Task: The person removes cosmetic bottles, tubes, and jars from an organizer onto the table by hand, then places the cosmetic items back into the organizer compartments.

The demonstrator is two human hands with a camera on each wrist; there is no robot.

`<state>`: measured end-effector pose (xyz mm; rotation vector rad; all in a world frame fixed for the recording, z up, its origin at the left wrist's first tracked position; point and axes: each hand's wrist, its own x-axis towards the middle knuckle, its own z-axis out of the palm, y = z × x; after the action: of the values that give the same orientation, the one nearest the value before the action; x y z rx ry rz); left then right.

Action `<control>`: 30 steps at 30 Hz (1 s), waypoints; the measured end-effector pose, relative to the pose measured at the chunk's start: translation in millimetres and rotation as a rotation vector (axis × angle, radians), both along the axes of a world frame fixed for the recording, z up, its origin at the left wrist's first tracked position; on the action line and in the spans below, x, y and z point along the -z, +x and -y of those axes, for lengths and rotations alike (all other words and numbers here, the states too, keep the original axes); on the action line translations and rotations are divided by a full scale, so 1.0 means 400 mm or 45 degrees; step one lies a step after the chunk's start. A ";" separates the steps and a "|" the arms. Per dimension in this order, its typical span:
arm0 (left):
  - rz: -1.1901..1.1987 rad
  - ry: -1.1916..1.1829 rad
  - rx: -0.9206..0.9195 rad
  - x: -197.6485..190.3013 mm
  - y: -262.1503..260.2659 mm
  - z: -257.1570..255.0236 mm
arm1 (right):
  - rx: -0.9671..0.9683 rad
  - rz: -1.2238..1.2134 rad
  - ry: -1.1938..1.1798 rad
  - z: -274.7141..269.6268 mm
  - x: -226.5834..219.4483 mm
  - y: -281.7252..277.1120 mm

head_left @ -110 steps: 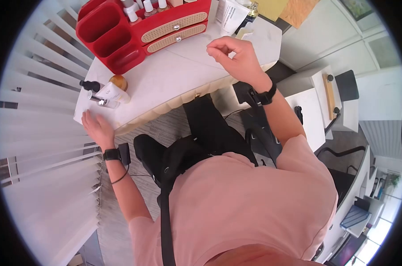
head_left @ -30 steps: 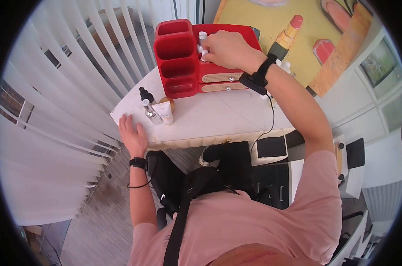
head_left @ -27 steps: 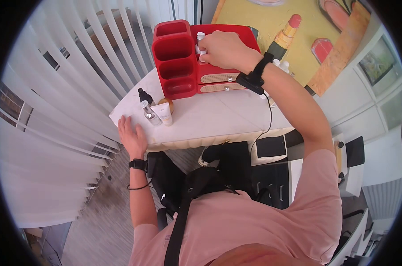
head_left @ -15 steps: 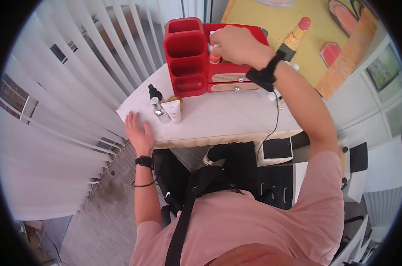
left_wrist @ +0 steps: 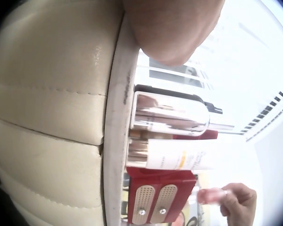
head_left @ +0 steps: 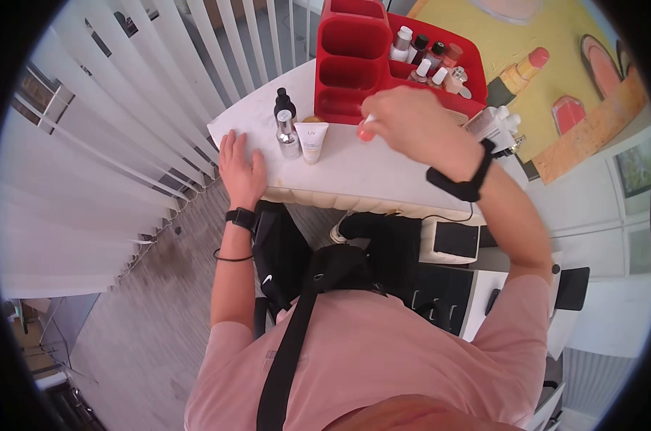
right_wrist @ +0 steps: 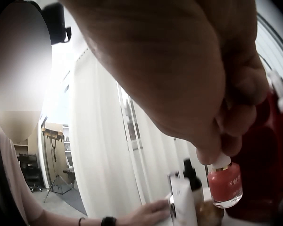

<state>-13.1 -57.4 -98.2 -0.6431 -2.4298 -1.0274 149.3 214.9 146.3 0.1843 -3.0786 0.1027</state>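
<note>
My right hand [head_left: 422, 129] pinches a coral-red nail polish bottle [head_left: 366, 131] by its white cap, above the white table [head_left: 354, 172] in front of the red organizer [head_left: 351, 72]. In the right wrist view the bottle [right_wrist: 225, 186] hangs from the fingertips, clear glass at its base. My left hand [head_left: 241, 171] lies with fingers spread on the table's left edge. Just right of it stand a silver bottle [head_left: 288, 136], a black-capped dark bottle [head_left: 283, 102] and a white UV tube [head_left: 311, 141], with an amber jar partly hidden behind the tube.
Several small bottles [head_left: 419, 54] stand in the organizer's right section. White-capped bottles [head_left: 499, 123] are at the table's right end, near a makeup picture [head_left: 527, 72]. White vertical blinds [head_left: 110, 165] hang at the left. A white stool [head_left: 448, 242] stands below the table.
My right hand has drawn the coral-red bottle out of the organizer, toward me over the table. The view has shifted, and the left hand still rests at the table's edge.
</note>
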 end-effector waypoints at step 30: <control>0.379 0.461 0.494 -0.203 0.294 0.014 | 0.242 -0.280 -0.916 -0.046 0.064 0.020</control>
<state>104.7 -63.0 -16.9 -0.9044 -2.3079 -1.7816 157.2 233.2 120.5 -0.1245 -2.6162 1.0632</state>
